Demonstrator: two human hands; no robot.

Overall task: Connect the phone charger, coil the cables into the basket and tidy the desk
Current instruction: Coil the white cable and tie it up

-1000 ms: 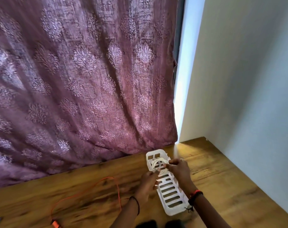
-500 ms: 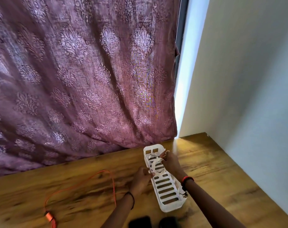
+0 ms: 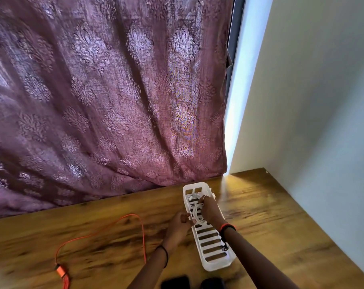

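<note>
On the desk (image 3: pixel 264 226), lower centre, left hand (image 3: pixel 178 226) pinches the basket (image 3: pixel 216 265) steady while right hand (image 3: pixel 210 210) grips the cable coil (image 3: pixel 192 198) to seat it

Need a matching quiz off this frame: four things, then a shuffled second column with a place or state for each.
Things:
1. white cable
2. orange cable
3. curtain
4. right hand

Place or state:
A. hangs behind the desk
B. coiled in the far end of the basket
C. red band at its wrist
D. loose on the desk, left of the basket

Pairs: 1-B, 2-D, 3-A, 4-C
</note>
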